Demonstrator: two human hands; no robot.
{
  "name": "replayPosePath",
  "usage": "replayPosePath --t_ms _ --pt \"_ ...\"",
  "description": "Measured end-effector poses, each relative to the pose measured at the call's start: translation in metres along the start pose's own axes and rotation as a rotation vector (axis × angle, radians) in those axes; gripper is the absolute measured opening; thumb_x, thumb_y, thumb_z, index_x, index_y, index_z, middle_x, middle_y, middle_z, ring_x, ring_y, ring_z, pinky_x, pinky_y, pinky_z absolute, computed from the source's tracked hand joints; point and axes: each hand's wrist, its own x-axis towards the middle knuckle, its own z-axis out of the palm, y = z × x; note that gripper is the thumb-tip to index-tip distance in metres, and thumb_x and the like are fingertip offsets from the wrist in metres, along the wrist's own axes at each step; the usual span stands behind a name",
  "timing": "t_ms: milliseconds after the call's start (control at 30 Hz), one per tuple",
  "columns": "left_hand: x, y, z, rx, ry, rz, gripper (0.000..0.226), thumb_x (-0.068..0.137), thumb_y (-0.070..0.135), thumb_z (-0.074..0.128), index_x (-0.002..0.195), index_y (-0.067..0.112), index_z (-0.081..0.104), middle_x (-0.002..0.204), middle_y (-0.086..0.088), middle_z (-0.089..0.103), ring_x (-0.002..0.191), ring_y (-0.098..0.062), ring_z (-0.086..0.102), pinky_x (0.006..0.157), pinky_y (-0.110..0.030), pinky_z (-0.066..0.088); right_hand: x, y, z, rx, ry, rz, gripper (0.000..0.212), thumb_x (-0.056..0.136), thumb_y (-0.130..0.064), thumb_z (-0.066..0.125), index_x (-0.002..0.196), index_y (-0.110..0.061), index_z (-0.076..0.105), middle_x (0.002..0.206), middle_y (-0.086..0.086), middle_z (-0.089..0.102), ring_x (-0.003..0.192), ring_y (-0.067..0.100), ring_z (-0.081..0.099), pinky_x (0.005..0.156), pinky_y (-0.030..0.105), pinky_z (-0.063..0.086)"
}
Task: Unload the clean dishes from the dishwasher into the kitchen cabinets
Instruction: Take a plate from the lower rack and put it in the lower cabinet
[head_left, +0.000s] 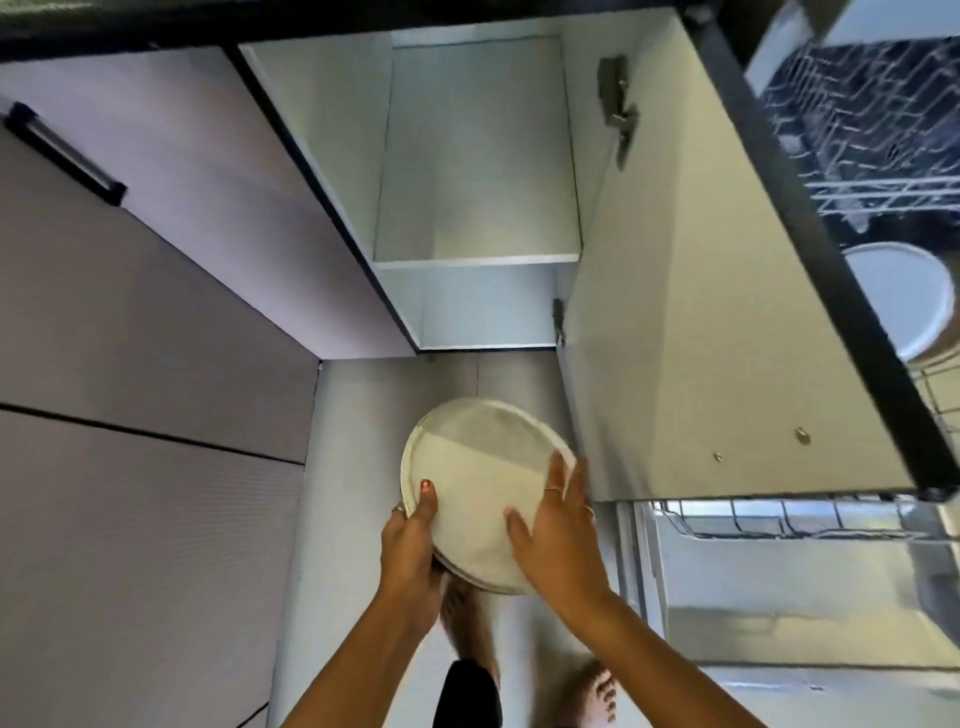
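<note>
My left hand (410, 540) grips plates (480, 493) at rim, thumb on top; right hand (558, 525) lies flat on them; plates below open cabinet (478, 156), shelves bare; another plate (893, 299) right of cabinet door, still to unload.

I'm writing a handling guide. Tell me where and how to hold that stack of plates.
Hold the plates at opposite rim edges, from both sides: left hand under the left rim, thumb on top, right hand across the right. They are wide, flat and stacked.
</note>
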Motion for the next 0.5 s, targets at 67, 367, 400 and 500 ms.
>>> replayPosePath --t_ms 67,367,400,500 --pt "0.016 0.022 0.007 -0.031 -0.021 -0.001 0.03 0.095 0.029 0.054 0.118 0.01 0.054 0.111 -0.011 0.066 0.097 -0.027 0.063 0.071 -0.037 0.053 0.025 -0.016 0.0 0.274 0.03 0.154 0.086 0.094 -0.028 0.054 0.151 -0.008 -0.007 0.158 0.02 -0.005 0.141 0.038 0.024 0.114 0.043 0.029" --pt "0.081 0.1 0.028 -0.08 -0.067 0.025 0.034 0.094 0.033 0.054 0.122 0.014 0.052 0.114 -0.008 0.063 0.103 -0.025 0.061 0.093 -0.046 0.05 0.109 -0.075 -0.011 0.565 0.312 0.442 0.076 0.09 -0.023 0.061 0.15 -0.01 0.016 0.156 0.011 0.015 0.138 0.039 0.027 0.113 0.052 0.026" --pt "0.087 0.108 0.032 -0.095 -0.085 0.027 0.035 0.094 0.033 0.054 0.123 0.014 0.052 0.117 -0.008 0.063 0.106 -0.026 0.06 0.095 -0.047 0.049 0.116 -0.077 -0.012 0.692 0.298 0.456 0.069 0.09 -0.024 0.06 0.147 -0.011 0.023 0.15 0.011 0.028 0.132 0.037 0.037 0.107 0.05 0.036" --pt "0.098 0.126 0.045 -0.143 -0.136 0.032 0.042 0.092 0.033 0.056 0.13 0.016 0.051 0.124 -0.008 0.061 0.113 -0.029 0.057 0.092 -0.047 0.051 0.129 -0.082 -0.023 1.056 0.21 0.443 0.036 0.095 -0.022 0.055 0.129 -0.015 0.043 0.115 0.006 0.055 0.095 0.025 0.058 0.069 0.035 0.052"
